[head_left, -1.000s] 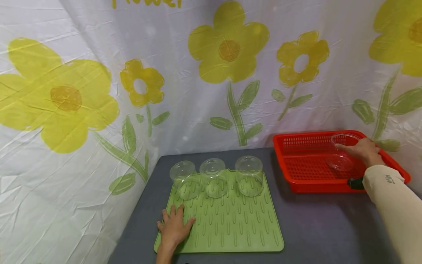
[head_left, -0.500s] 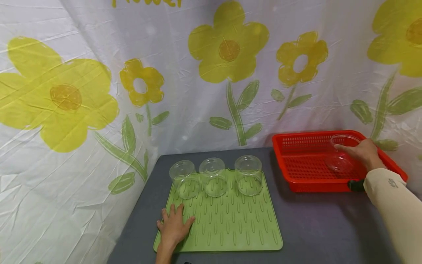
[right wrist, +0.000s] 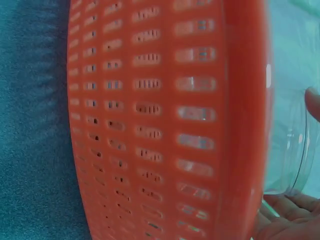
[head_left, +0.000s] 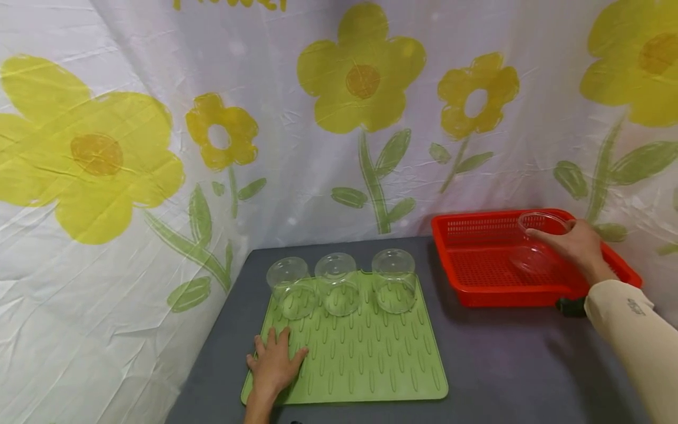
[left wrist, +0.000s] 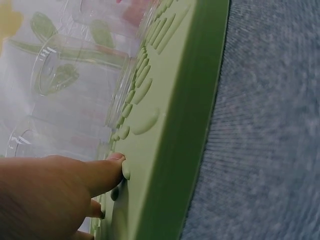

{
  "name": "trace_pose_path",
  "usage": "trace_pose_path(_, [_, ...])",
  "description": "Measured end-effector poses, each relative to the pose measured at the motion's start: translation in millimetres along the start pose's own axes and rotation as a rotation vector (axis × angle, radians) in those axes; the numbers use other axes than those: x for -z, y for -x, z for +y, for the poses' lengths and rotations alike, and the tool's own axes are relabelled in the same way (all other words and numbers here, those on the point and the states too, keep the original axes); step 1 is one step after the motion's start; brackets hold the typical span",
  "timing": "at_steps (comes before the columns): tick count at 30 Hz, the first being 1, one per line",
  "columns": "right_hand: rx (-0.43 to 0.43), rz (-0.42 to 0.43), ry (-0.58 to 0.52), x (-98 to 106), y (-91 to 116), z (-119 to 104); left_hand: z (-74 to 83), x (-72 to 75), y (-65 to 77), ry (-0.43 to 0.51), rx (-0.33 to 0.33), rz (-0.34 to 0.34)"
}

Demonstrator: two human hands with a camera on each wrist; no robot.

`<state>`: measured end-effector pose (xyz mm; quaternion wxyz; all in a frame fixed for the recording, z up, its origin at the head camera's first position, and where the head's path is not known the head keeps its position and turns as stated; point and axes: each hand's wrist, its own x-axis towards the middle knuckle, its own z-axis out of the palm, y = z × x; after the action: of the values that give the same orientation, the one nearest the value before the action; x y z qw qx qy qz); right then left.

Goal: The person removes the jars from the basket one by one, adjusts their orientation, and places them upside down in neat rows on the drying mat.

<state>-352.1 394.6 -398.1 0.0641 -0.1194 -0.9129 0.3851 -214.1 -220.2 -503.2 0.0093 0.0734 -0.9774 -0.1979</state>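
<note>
My left hand (head_left: 272, 364) rests with spread fingers on the left side of a green ribbed mat (head_left: 386, 368); its thumb (left wrist: 102, 175) touches the surface in the left wrist view. Three clear plastic jars stand in a row along the mat's far edge: a left jar (head_left: 293, 290), a middle jar (head_left: 339, 287) and a right jar (head_left: 394, 284). They look upside down. Over at the right, my right hand (head_left: 578, 247) grips another clear jar (head_left: 531, 259) by its upper part, inside a red basket (head_left: 508, 296). The right wrist view shows that jar (right wrist: 287, 135) behind the basket wall.
The grey table (head_left: 498, 365) lies under mat and basket. A white cloth with yellow flowers (head_left: 362, 81) hangs close behind and at the left. A dark object (head_left: 572, 307) shows by the right wrist, at the basket's near side.
The head view has turned slightly to the right, so everything appears shifted left. My right hand keeps hold of the jar in the basket. The left hand stays put on the mat.
</note>
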Motion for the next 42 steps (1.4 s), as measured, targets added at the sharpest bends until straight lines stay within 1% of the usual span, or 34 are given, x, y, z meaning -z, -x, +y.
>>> trace_pose_path(2, [0.008,-0.01,-0.022,-2,2,-4,-0.7,0.2,-0.4,0.0,-0.001,-0.002])
trace_pose_path(9, [0.11,0.046,-0.031,-9,6,-24,-1.1,-0.3,-2.1,0.0,0.0,-0.006])
trace_pose_path(16, [0.167,0.016,-0.071,-10,18,-46,-1.5,1.9,-0.6,-0.016,0.009,-0.008])
trace_pose_path(19, [0.196,0.006,-0.068,-10,24,-56,-2.6,2.8,-0.2,-0.017,0.008,-0.008])
trace_pose_path(23, [0.219,-0.005,-0.068,-8,35,-69,-2.7,4.8,-0.6,-0.003,0.008,-0.02])
trace_pose_path(26, [0.249,-0.004,-0.052,-7,44,-79,-1.5,7.7,-1.1,0.025,0.006,-0.03])
trace_pose_path(28, [0.271,-0.008,-0.036,-6,49,-85,-0.3,9.2,-1.7,0.043,0.003,-0.022])
trace_pose_path(30, [0.293,-0.021,-0.027,-7,55,-91,2.1,11.2,-1.3,0.054,-0.003,0.008])
trace_pose_path(32, [0.308,-0.039,-0.029,-8,60,-98,6.1,13.0,-0.2,0.066,-0.02,0.061])
trace_pose_path(35, [0.332,-0.061,-0.023,-10,69,-108,16.5,17.3,1.8,0.098,-0.072,0.182])
trace_pose_path(38, [0.361,-0.078,-0.018,-12,78,-120,31.0,24.8,2.7,0.176,-0.155,0.301])
trace_pose_path(40, [0.385,-0.089,-0.016,-13,85,-128,42.6,31.7,2.8,0.238,-0.205,0.341])
trace_pose_path(42, [0.405,-0.106,-0.023,-15,93,-137,55.5,39.6,3.2,0.313,-0.244,0.345])
